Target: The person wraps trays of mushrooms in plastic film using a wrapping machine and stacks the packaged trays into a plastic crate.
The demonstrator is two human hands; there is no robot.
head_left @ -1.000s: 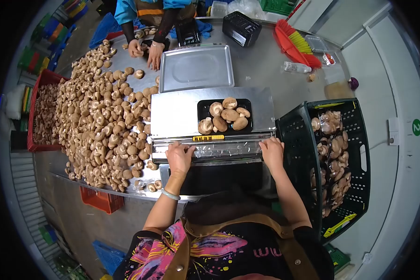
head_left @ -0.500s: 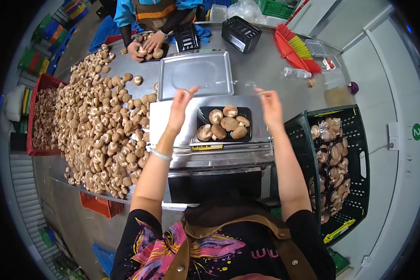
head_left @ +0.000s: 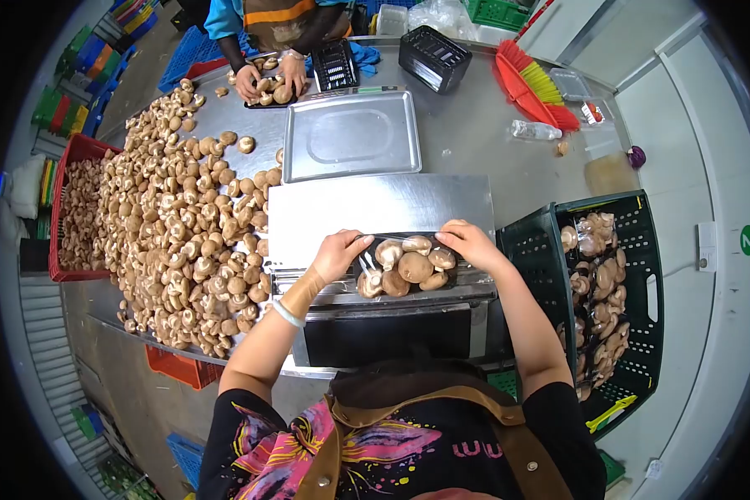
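A black tray [head_left: 402, 237] of several brown mushrooms [head_left: 415, 267] is between my two hands, over the near edge of the metal wrapping station [head_left: 367, 200]. Shiny streaks of clear film show across the mushrooms. My left hand [head_left: 338, 255] is closed on the tray's far left corner, thumb pointing inward. On the far right corner my right hand [head_left: 470, 245] is closed in the same way. The fingertips under the rim are hidden. Behind the station lies a shallow metal tray [head_left: 352, 133].
A large heap of loose mushrooms [head_left: 183, 225] covers the left of the table, beside a red crate [head_left: 68, 183]. At right stands a green crate [head_left: 550, 250] of packed mushrooms. Across the table, another person's hands [head_left: 271, 82] fill a tray. A red brush [head_left: 521, 87] lies far right.
My hands were apart, raised beyond the tray at either side. They have come back toward me and gripped its far corners; the tray has shifted nearer to me.
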